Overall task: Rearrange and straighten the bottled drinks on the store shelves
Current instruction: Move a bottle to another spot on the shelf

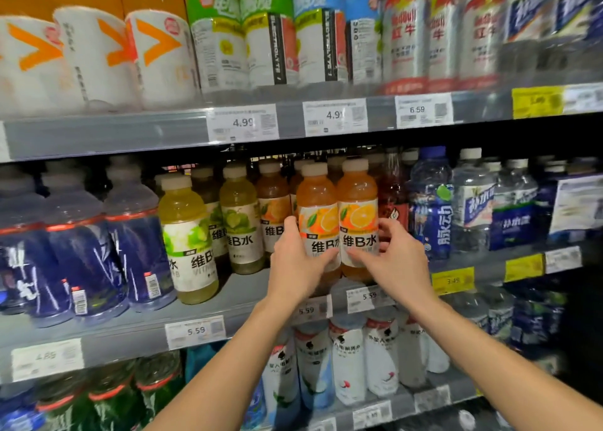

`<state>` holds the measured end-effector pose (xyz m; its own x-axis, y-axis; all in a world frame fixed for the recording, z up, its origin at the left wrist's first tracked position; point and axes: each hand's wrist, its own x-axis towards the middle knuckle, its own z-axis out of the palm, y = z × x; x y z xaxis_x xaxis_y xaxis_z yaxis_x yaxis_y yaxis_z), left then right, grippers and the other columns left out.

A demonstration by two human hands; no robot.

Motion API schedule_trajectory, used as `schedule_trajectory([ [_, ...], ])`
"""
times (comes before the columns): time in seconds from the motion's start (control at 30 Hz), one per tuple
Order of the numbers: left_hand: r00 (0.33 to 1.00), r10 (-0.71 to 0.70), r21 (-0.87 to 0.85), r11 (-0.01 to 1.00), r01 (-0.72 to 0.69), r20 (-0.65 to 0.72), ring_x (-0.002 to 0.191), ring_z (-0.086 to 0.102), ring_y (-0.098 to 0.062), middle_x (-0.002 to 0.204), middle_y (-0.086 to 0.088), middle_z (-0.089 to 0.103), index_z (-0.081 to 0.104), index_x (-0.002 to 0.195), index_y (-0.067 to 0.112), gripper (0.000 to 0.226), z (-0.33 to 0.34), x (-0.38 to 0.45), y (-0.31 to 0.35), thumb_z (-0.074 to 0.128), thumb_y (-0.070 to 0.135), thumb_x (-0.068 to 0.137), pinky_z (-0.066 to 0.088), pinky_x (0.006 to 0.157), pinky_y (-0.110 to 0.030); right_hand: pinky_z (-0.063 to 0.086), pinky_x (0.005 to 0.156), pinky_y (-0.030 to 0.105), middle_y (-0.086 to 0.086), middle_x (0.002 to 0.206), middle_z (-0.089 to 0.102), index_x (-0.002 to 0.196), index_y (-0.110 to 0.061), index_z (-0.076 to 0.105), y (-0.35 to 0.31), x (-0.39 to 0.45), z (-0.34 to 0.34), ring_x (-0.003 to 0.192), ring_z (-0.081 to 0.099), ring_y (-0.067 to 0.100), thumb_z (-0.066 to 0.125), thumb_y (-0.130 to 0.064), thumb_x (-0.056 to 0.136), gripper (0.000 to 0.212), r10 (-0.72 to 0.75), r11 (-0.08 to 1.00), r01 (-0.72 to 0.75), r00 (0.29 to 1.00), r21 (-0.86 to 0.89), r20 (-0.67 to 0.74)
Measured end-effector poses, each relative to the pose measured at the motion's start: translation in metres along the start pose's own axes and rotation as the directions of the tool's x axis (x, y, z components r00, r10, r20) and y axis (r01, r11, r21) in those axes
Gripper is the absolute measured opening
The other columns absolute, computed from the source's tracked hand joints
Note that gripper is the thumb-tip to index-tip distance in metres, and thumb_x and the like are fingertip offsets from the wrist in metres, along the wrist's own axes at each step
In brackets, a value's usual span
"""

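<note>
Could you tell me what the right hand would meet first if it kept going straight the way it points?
Nothing new, probably: the right hand already touches the right orange bottle, though depth is unclear.

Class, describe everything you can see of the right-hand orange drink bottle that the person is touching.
The right orange bottle stands upright at the front of the middle shelf, touching its twin on its left. Clear plastic, orange liquid, pale cap, white label with orange slices and dark lettering facing forward. The right hand wraps its lower label, thumb across the front.
</note>
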<state>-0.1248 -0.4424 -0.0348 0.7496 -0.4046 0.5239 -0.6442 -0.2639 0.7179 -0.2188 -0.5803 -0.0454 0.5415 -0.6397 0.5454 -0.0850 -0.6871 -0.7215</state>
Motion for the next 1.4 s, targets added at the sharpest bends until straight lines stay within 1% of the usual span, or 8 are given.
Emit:
schedule_trajectory([
  [0.17,0.999,0.042,-0.032,0.999,-0.042,0.011,0.106,0.063,-0.008,0.115,0.010,0.064,0.045,0.115,0.028,0.054,-0.016,-0.005,-0.011,0.083,0.031,0.076,0.053,0.088,-0.030,0.057,0.087,0.043,-0.009,0.107,0.069,0.122,-0.024,0.058,-0.002,0.000,0.005,0.097,0.067,0.013,0.084,-0.043,0.071,0.061,-0.041,0.999,0.041,0.999,0.013,0.014],
  [0.53,0.997,0.067,0.026,0.997,-0.066,-0.042,0.105,0.061,-0.004,0.113,0.013,0.063,0.043,0.117,0.033,0.054,-0.062,-0.014,-0.035,0.081,0.028,0.079,0.051,0.088,-0.028,0.055,0.080,0.019,-0.018,0.099,0.064,0.123,-0.021,0.058,-0.026,-0.005,0.036,0.089,0.061,-0.008,0.084,-0.030,0.076,0.055,-0.133,0.973,0.099,0.978,0.206,0.159],
  [0.63,0.997,0.070,0.029,0.997,-0.069,-0.034,0.100,0.058,0.005,0.107,0.022,0.060,0.042,0.117,0.037,0.055,-0.065,-0.016,-0.035,0.081,0.029,0.079,0.049,0.087,-0.022,0.056,0.083,0.024,-0.016,0.101,0.064,0.124,-0.020,0.058,-0.029,-0.005,0.038,0.089,0.061,-0.005,0.084,-0.029,0.076,0.055,-0.136,0.972,0.097,0.975,0.215,0.174],
  [0.77,0.996,0.071,0.081,0.994,-0.067,-0.047,0.107,0.057,0.000,0.115,0.019,0.059,0.046,0.128,0.031,0.061,-0.067,-0.022,-0.036,0.081,0.033,0.078,0.048,0.091,-0.024,0.054,0.085,0.025,-0.013,0.108,0.065,0.127,-0.020,0.056,-0.027,-0.004,0.037,0.097,0.064,0.006,0.084,-0.032,0.076,0.059,-0.147,0.973,0.109,0.973,0.204,0.180],
  [0.87,0.978,0.101,0.203,0.977,-0.063,-0.181,0.108,0.058,-0.006,0.120,0.012,0.062,0.050,0.134,0.021,0.065,-0.078,-0.034,-0.038,0.078,0.041,0.078,0.051,0.089,-0.030,0.049,0.082,0.020,-0.014,0.106,0.063,0.127,-0.020,0.056,-0.026,-0.005,0.036,0.096,0.063,0.007,0.083,-0.032,0.077,0.058,-0.156,0.973,0.120,0.972,0.197,0.175],
  [1.03,0.848,0.260,0.437,0.899,-0.038,-0.461,0.113,0.049,-0.024,0.120,-0.007,0.056,0.056,0.123,0.011,0.052,-0.109,-0.049,-0.054,0.078,0.030,0.080,0.042,0.090,-0.035,0.046,0.079,0.017,-0.015,0.103,0.061,0.126,-0.019,0.058,-0.027,-0.005,0.037,0.096,0.062,0.007,0.082,-0.029,0.079,0.055,-0.172,0.974,0.146,0.974,0.173,0.148],
  [1.2,0.901,0.074,0.392,0.913,0.111,-0.427,0.127,0.042,-0.028,0.141,-0.008,0.039,0.029,0.150,0.020,0.087,-0.114,-0.043,-0.068,0.080,0.026,0.080,0.046,0.086,-0.046,0.048,0.084,0.022,-0.013,0.104,0.061,0.126,-0.018,0.058,-0.025,-0.006,0.036,0.094,0.059,0.007,0.081,-0.026,0.081,0.051,-0.162,0.975,0.140,0.979,0.171,0.126],
  [1.4,0.857,-0.009,0.291,0.939,0.185,-0.516,0.129,0.040,-0.034,0.144,-0.016,0.040,0.020,0.154,0.017,0.097,-0.104,-0.035,-0.070,0.081,0.020,0.079,0.041,0.094,-0.054,0.052,0.086,0.025,-0.013,0.108,0.062,0.128,-0.019,0.057,-0.019,-0.003,0.027,0.097,0.061,0.007,0.081,-0.030,0.081,0.055,-0.149,0.978,0.129,0.982,0.163,0.117],
])
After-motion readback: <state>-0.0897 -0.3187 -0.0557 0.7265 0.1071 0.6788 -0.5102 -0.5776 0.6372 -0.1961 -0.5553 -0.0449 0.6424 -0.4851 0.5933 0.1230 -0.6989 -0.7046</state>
